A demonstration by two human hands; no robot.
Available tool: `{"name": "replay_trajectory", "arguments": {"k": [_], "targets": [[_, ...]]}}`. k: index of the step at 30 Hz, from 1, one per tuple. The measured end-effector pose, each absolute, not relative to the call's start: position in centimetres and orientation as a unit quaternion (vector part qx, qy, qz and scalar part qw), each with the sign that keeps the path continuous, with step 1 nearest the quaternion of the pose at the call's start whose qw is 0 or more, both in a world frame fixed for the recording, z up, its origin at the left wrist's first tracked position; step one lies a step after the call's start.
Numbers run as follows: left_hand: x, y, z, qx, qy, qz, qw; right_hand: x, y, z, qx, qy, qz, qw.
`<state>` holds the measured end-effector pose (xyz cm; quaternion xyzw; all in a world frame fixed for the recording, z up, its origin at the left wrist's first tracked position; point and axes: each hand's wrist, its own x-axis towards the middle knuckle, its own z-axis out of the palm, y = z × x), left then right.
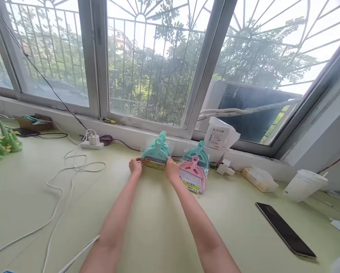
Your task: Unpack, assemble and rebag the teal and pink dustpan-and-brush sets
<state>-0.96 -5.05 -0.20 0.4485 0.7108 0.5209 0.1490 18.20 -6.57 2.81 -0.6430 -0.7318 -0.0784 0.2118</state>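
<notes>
Both my arms reach forward to a teal dustpan and brush set (156, 152) in clear packaging, near the window wall. My left hand (135, 167) grips its left edge, fingers closed. On its right edge, my right hand (172, 168) is closed as well. Another teal set shows partly behind the held one. Just right of my right hand lie a pink dustpan and brush set (193, 174) and, behind it, a further teal set (197, 151), both in clear wrap.
White cables (62, 189) trail across the table's left side from a power strip (92, 144). Green cones (2, 144) stand far left. On the right are a black phone (285, 229), a lidded white cup (305, 185) and a tissue pack (260, 179). A white paper bag (219, 133) rests on the sill.
</notes>
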Motion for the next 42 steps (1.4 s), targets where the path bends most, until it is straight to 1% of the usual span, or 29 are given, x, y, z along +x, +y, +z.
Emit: {"name": "replay_trajectory", "arguments": {"k": [3,6,9,12,14,16,17,19,22,24,27,30,32,36,38,40,41,42], "targets": [[0.7,-3.0,-0.8,0.43,0.717,0.534,0.127,18.9,-4.8,2.4,-0.669,-0.702,-0.116,0.215],[1.6,-1.9,-1.2,0.439,0.717,0.533,0.093,19.6,-3.3,1.9,-0.678,-0.7,-0.069,0.212],[1.9,-1.3,-1.1,0.454,0.719,0.52,0.087,20.1,-2.8,1.6,-0.667,-0.711,-0.033,0.221],[2.2,-0.8,-0.9,0.447,0.716,0.525,0.11,21.1,-3.6,2.1,-0.647,-0.716,-0.03,0.261],[2.3,-0.7,-0.6,0.445,0.72,0.516,0.128,22.6,-4.8,2.7,-0.594,-0.745,-0.049,0.3],[2.3,-0.7,-0.3,0.453,0.732,0.494,0.122,25.0,-6.4,3.2,-0.539,-0.766,-0.085,0.339],[2.3,-0.9,-0.1,0.46,0.736,0.485,0.108,26.6,-7.2,3.3,-0.536,-0.759,-0.102,0.356],[2.4,-1.5,0.4,0.475,0.736,0.477,0.073,30.2,-8.7,2.9,-0.597,-0.693,-0.108,0.389],[3.1,-3.2,0.9,0.493,0.724,0.482,0.03,35.5,-10.3,1.3,-0.729,-0.553,-0.055,0.399],[4.3,-4.8,1.0,0.499,0.716,0.488,0.008,38.0,-10.9,0.2,-0.775,-0.496,0.033,0.39],[6.7,-7.4,0.8,0.509,0.701,0.5,-0.016,39.5,-11.4,-0.6,-0.764,-0.515,0.16,0.354],[9.1,-9.8,0.4,0.527,0.676,0.514,-0.01,39.1,-12.0,-0.6,-0.711,-0.587,0.204,0.33],[10.4,-11.1,0.2,0.55,0.644,0.529,0.051,38.5,-12.8,-0.5,-0.675,-0.616,0.222,0.339],[12.4,-13.7,0.2,0.54,0.59,0.531,0.28,38.7,-15.7,-0.7,-0.635,-0.608,0.257,0.402],[13.4,-15.4,0.5,0.507,0.572,0.496,0.411,39.5,-17.6,-0.8,-0.622,-0.578,0.289,0.442],[14.7,-17.7,1.0,0.506,0.519,0.436,0.533,40.6,-19.4,-0.9,-0.603,-0.537,0.352,0.474],[15.4,-18.8,1.3,0.519,0.486,0.403,0.576,41.1,-20.2,-0.8,-0.59,-0.515,0.388,0.486],[16.2,-20.0,1.6,0.533,0.457,0.388,0.597,41.6,-21.0,-0.8,-0.575,-0.495,0.421,0.498]]}}
